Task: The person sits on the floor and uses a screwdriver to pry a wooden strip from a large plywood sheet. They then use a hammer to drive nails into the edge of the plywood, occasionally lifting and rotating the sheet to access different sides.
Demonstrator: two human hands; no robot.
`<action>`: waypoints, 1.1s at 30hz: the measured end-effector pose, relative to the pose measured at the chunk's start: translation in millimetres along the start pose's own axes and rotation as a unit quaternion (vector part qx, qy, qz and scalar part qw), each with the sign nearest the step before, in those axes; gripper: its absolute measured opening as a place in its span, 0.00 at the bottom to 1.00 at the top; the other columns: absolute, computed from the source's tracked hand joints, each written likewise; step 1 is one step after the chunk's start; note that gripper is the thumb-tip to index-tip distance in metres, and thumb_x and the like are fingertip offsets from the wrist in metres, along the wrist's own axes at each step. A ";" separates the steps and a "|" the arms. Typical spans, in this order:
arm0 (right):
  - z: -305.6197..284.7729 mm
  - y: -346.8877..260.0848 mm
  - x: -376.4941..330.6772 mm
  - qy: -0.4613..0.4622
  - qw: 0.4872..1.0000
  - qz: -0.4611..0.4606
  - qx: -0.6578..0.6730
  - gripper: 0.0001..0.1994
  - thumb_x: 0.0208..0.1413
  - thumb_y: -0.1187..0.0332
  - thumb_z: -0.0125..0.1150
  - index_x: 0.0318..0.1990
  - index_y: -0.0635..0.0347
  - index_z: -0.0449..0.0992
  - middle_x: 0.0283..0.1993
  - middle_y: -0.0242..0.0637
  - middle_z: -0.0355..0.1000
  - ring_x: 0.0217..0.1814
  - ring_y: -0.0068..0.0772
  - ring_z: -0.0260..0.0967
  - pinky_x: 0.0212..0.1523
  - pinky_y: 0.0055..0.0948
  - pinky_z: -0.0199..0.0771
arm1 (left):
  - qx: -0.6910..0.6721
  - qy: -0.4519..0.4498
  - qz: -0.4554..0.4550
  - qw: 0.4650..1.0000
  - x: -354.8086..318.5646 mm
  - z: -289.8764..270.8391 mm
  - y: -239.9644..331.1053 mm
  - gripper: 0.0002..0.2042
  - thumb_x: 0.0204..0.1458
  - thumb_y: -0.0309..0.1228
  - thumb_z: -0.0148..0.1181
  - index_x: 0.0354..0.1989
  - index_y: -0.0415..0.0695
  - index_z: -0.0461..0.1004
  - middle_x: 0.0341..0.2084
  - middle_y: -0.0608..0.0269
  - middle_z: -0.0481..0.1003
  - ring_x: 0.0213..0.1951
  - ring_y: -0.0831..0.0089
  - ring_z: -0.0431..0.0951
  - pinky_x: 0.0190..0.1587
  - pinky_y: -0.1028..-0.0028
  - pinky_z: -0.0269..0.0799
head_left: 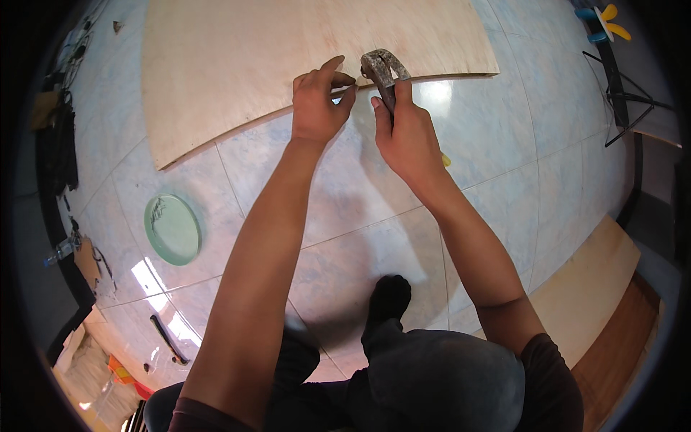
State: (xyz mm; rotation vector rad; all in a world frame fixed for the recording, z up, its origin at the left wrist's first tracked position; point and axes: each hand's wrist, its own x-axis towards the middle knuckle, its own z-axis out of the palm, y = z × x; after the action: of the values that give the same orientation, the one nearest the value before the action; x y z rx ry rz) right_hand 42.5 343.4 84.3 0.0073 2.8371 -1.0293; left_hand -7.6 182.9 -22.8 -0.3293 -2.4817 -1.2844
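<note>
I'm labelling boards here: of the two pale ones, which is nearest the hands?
The upper pale board, whose edge is by the left hand and the right hand; the lower-right pale board lies well away from both.

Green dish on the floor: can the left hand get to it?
Probably yes: the left hand is by the wooden board, and only floor tiles seem to lie between that hand and the green dish.

Pale tan board (288, 43), marbled blue-pink tiles (493, 205)
The dish (178, 229) is mint green, the sock (391, 297) black, the hammer head (373, 64) mottled grey.
</note>
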 end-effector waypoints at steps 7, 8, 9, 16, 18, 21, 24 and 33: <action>6.0 14.3 -7.0 0.023 0.999 -0.008 0.022 0.16 0.71 0.66 0.56 0.55 0.69 0.61 0.27 0.60 0.78 0.32 0.69 0.78 0.35 0.61 0.77 | -0.064 -0.106 -0.018 0.992 19.4 -29.0 3.7 0.27 0.53 0.22 0.69 0.64 0.43 0.72 0.46 0.54 0.86 0.45 0.61 0.88 0.49 0.66 0.83; 6.6 15.8 -7.7 0.023 0.999 -0.004 0.032 0.16 0.71 0.66 0.56 0.55 0.69 0.61 0.28 0.60 0.78 0.33 0.70 0.78 0.35 0.61 0.76 | -0.024 -0.109 -0.031 0.993 27.5 -32.4 0.3 0.22 0.58 0.25 0.66 0.62 0.44 0.74 0.44 0.53 0.86 0.43 0.61 0.88 0.47 0.66 0.83; 5.7 18.0 -8.2 0.024 0.999 0.002 0.040 0.16 0.71 0.66 0.57 0.55 0.69 0.62 0.28 0.60 0.78 0.33 0.70 0.78 0.35 0.61 0.76 | -0.015 -0.129 -0.034 0.991 37.2 -35.6 -1.3 0.20 0.60 0.28 0.65 0.61 0.44 0.75 0.43 0.53 0.85 0.42 0.61 0.87 0.47 0.65 0.83; -10.6 -6.0 5.9 0.022 0.995 0.043 0.088 0.17 0.71 0.66 0.57 0.56 0.69 0.62 0.30 0.62 0.78 0.33 0.71 0.78 0.33 0.57 0.74 | 0.185 -0.129 0.099 0.969 67.8 -35.1 -21.4 0.21 0.62 0.43 0.66 0.60 0.48 0.78 0.54 0.56 0.81 0.59 0.58 0.77 0.64 0.58 0.68; -17.2 -14.0 8.9 0.029 0.995 0.046 0.083 0.18 0.71 0.66 0.57 0.57 0.70 0.62 0.29 0.61 0.78 0.33 0.70 0.78 0.33 0.55 0.74 | 0.206 -0.093 0.100 0.969 59.8 -27.2 -22.5 0.21 0.62 0.44 0.66 0.61 0.49 0.78 0.60 0.56 0.76 0.65 0.57 0.71 0.68 0.55 0.61; -21.1 -25.0 10.5 0.021 0.992 0.064 0.104 0.18 0.71 0.67 0.57 0.58 0.71 0.62 0.29 0.61 0.77 0.32 0.70 0.78 0.32 0.54 0.73 | 0.233 -0.066 0.081 0.967 49.7 -24.0 -21.4 0.23 0.62 0.45 0.66 0.62 0.51 0.77 0.67 0.55 0.71 0.69 0.55 0.66 0.72 0.51 0.55; -26.4 -28.8 5.5 0.004 0.993 0.064 0.101 0.17 0.71 0.69 0.57 0.58 0.72 0.63 0.29 0.60 0.78 0.32 0.68 0.78 0.31 0.54 0.73 | 0.245 -0.062 0.023 0.967 45.1 -22.0 -19.7 0.27 0.64 0.47 0.62 0.69 0.51 0.71 0.73 0.51 0.64 0.75 0.52 0.59 0.75 0.48 0.47; -2.9 4.6 -20.9 0.057 0.996 0.001 0.072 0.17 0.71 0.71 0.59 0.60 0.74 0.68 0.28 0.52 0.77 0.24 0.49 0.75 0.28 0.39 0.71 | 0.342 -0.108 -0.053 0.932 46.7 -16.4 -12.8 0.32 0.69 0.54 0.48 0.79 0.59 0.58 0.80 0.52 0.53 0.81 0.49 0.45 0.81 0.44 0.35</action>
State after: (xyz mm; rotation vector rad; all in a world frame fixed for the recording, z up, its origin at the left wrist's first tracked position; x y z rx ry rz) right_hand 63.2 349.6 86.1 0.0860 2.8543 -1.2707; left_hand -52.1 164.7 -5.4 -0.1645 -2.9685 -0.3551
